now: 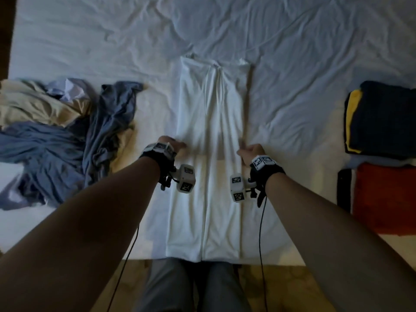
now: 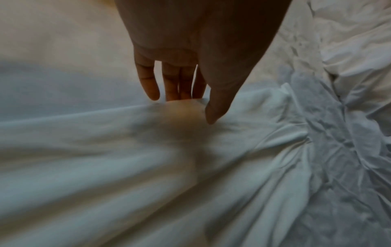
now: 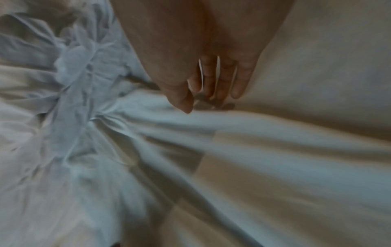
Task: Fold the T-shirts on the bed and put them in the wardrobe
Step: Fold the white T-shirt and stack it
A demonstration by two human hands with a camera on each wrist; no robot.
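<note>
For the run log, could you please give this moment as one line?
white shirt: sides folded in, flat on bed | left hand: at left edge | right hand: at right edge | grip: unclear
</note>
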